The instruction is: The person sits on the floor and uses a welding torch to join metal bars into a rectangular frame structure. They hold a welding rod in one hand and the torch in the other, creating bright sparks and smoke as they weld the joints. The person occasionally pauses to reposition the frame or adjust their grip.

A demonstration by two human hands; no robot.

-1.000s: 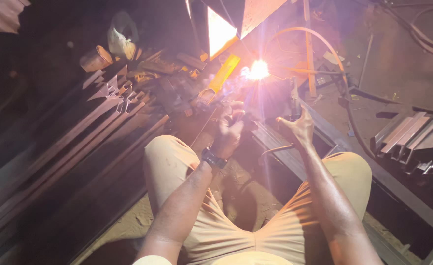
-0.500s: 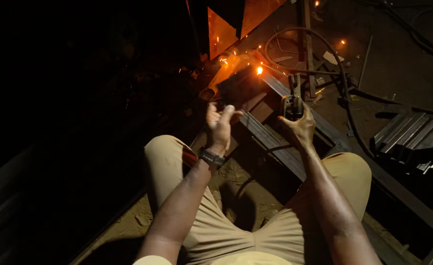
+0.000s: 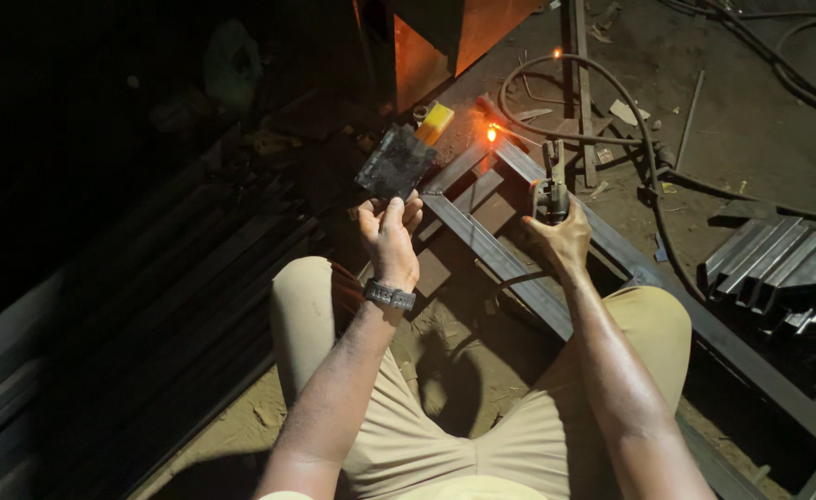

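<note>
Gripped tight, left hand [image 3: 389, 236], on a dark glass plate [image 3: 395, 164], pinched by the lower edge between thumb and fingers, held up tilted just left of the steel frame [image 3: 493, 248]. Wore a wristwatch [image 3: 389, 295] below that grip. Closed too, right hand [image 3: 563, 243], around the handle of a welding electrode holder [image 3: 549, 194], poised right over the frame's far rail. Ran a black cable [image 3: 644, 148] from behind the holder, looped above the frame and away to the right across the dirt floor. Glowed orange, one hot spot [image 3: 492, 134], at the frame's far corner, beyond both hands. Sat a small yellow block [image 3: 437, 120] just left of that glow. Lay a stack of angle bars [image 3: 783, 268] well to the right of the frame, long dark bars [image 3: 139, 315] to its left. Knelt in tan trousers, knees either side of the frame's near end.
</note>
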